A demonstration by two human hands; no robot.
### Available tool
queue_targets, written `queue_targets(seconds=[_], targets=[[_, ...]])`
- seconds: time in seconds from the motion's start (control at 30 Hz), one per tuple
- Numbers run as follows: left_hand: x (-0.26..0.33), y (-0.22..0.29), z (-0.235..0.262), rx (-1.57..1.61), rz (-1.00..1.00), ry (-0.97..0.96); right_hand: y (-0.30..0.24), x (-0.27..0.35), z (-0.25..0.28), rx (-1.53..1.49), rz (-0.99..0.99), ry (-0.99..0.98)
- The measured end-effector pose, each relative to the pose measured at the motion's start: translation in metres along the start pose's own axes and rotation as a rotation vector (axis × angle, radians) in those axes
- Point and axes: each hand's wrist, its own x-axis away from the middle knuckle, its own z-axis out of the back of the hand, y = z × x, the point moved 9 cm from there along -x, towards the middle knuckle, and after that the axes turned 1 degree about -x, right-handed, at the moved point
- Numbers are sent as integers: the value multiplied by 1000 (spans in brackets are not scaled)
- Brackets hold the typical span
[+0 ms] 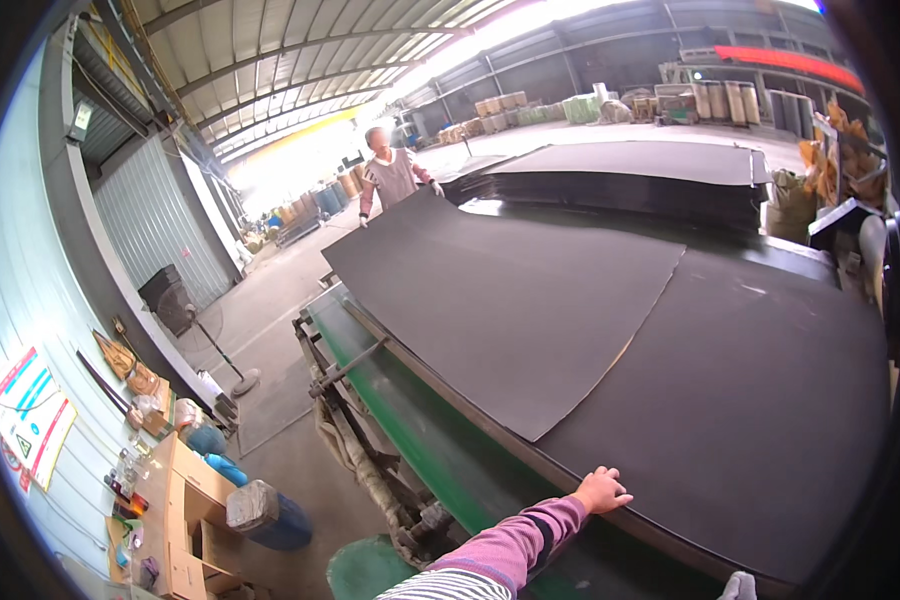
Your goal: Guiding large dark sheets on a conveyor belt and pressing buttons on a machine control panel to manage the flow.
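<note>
My left hand, in a pink sleeve, rests at the near edge of a wide black sheet, fingers apart and touching the edge. Only the grey-covered fingertips of my right hand show, by the same edge at the bottom; the rest is cut off. A separate dark grey sheet lies across the left part of the black one. Its near corner points toward my left hand. At its far end a co-worker in gloves stands with both hands at the lifted edge.
A green machine bed with a metal frame runs under the near edge. A sheet stack stands behind. To the left are a floor fan, a wooden desk with small items, and a blue container. Rolls line the back.
</note>
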Motion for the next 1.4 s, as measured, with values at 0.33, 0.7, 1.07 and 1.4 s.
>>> queue_targets(seconds=[0.33,0.7,1.07,1.4], targets=[[11,94,1,-86,-567,195,-35,5,-9,301,140,71],[1,11,13,-38,-120,315,34,24,44,572,-88,64],[25,140,30,341,-496,437,-22,-22,-23,457,297,54],[-22,-216,86,-117,477,288,-27,-93,-139,586,372,-105]])
